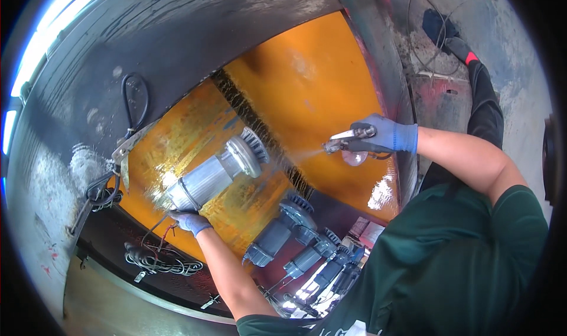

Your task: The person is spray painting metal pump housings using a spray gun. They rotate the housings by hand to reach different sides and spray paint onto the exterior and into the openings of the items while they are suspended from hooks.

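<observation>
Grey ribbed metal cylinder (215, 176), gripped at its base by gloved left hand (190, 221), wants steady aim from silver spray gun (345, 142) squeezed in right hand (381, 135)

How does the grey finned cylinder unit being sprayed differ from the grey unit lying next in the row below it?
The sprayed grey finned cylinder unit looks pale and bright, gripped at its base by the left hand; the darker grey unit lies untouched, outside the spray from the right hand. Both share finned heads and tilt alike.

We see 2 blue gloves (384, 136), grey ribbed motor (212, 176), wet orange panel (307, 82) with black stripe (260, 129), dark green shirt (455, 259).
</observation>
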A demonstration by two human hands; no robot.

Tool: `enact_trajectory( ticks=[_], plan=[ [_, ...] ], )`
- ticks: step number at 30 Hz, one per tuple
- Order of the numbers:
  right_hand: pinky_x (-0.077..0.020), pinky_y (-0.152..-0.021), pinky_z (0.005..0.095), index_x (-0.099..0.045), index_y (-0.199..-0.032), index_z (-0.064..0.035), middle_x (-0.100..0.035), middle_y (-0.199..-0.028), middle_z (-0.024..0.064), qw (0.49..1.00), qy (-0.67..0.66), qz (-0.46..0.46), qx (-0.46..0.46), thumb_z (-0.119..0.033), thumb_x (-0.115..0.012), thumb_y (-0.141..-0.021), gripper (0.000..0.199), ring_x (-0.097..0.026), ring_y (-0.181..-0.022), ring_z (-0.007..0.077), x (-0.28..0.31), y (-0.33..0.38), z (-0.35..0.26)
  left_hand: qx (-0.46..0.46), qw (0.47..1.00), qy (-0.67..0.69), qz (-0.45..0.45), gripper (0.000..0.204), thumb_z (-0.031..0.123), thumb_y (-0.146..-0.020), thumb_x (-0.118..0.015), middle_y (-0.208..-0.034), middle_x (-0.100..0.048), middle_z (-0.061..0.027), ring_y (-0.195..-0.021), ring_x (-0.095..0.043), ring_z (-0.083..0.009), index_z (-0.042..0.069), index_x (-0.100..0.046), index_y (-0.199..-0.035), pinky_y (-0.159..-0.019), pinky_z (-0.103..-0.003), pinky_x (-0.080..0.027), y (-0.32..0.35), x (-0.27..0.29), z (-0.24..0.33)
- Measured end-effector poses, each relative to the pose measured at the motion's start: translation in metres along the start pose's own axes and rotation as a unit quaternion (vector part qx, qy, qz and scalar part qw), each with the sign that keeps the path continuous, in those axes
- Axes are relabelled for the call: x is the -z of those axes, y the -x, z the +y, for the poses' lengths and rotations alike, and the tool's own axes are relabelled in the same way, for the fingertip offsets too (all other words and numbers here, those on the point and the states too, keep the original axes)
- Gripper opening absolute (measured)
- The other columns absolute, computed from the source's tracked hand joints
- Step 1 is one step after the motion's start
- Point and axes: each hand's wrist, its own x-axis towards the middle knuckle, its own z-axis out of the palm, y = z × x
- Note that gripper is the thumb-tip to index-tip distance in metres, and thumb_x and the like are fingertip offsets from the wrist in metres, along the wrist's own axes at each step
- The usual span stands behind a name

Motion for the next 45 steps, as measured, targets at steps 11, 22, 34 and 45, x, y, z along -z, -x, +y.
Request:
enact_trajectory(
  ticks=[11, 22, 34, 45],
  plan=[
    [-0.0546, -0.072, 0.0333, -0.07, -0.09, -0.0108, -0.072, -0.079, 0.0096, 0.996, -0.056, -0.004, -0.065, -0.039, -0.074, -0.093, 0.029, -0.072, -0.076, 0.0224, 0.003, 0.002, -0.012, 0.092, 0.992, 0.037, -0.073, 0.073, 0.06, -0.102, -0.046, -0.154, -0.05, -0.0157, -0.141, -0.047, -0.0345, 0.008, -0.048, -0.153, -0.12, -0.051, -0.033, 0.006, 0.031, 0.004],
    [-0.0557, -0.071, 0.0394, -0.071, -0.092, -0.0119, -0.073, -0.079, 0.01, 1.0, -0.007, 0.006, -0.028, -0.042, -0.075, -0.092, 0.03, -0.072, -0.073, 0.0293, 0.007, 0.007, -0.006, -0.011, 0.991, 0.005, -0.137, 0.053, 0.031, -0.097, -0.048, -0.13, -0.068, -0.0181, -0.119, -0.065, -0.0305, -0.005, -0.065, -0.132, -0.105, -0.043, -0.048, 0.002, 0.1, -0.048],
    [-0.0568, -0.074, 0.0364, -0.071, -0.093, -0.0068, -0.074, -0.082, 0.0093, 0.997, -0.057, 0.056, -0.024, -0.034, -0.071, -0.094, 0.027, -0.073, -0.077, 0.024, 0.023, -0.003, 0.005, 0.192, 0.979, 0.002, 0.063, 0.086, 0.076, -0.096, -0.035, -0.155, -0.052, -0.0126, -0.14, -0.049, -0.0343, 0.009, -0.057, -0.145, -0.11, -0.058, -0.04, 0.061, 0.079, -0.012],
    [-0.055, -0.07, 0.0365, -0.076, -0.1, -0.0096, -0.076, -0.085, 0.0084, 0.994, -0.106, 0.026, -0.028, -0.044, -0.075, -0.094, 0.035, -0.071, -0.075, 0.0186, 0.029, -0.031, 0.037, 0.236, 0.927, -0.079, -0.279, 0.079, 0.067, -0.1, -0.028, -0.162, -0.044, -0.0123, -0.148, -0.043, -0.037, 0.017, -0.042, -0.159, -0.115, -0.058, -0.04, -0.021, 0.077, -0.035]
  ],
)
